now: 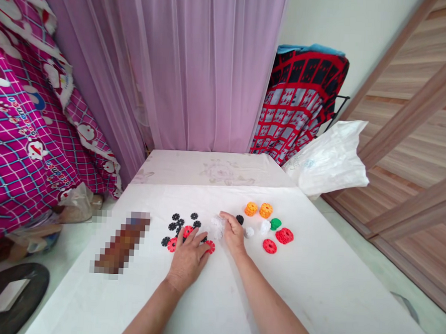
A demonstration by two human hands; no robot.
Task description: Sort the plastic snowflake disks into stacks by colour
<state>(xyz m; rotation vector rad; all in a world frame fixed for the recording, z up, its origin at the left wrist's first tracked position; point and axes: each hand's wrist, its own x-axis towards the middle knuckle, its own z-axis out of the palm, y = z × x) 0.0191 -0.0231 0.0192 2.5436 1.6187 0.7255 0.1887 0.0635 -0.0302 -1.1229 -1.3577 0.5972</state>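
My left hand (189, 257) lies palm down with fingers spread over flat, notched plastic discs. Red discs (172, 244) and smaller black discs (176, 217) are scattered around and under its fingertips; some are partly hidden. My right hand (235, 233) rests on its edge, fingers stretched and slightly curved beside a loose heap of white discs (216, 226). It touches or nearly touches the heap's right side, with no disc visibly gripped. Just beyond its knuckles sit a black disc stack (239, 219) and a small white stack (249, 232).
Farther right on the white table (313, 291) are orange stacks (266, 210), a green stack (276, 223), another white stack (265, 226) and red discs (284, 235). A blurred-out reddish item (122, 244) lies left. A white plastic bag (331, 158) hangs at the right edge.
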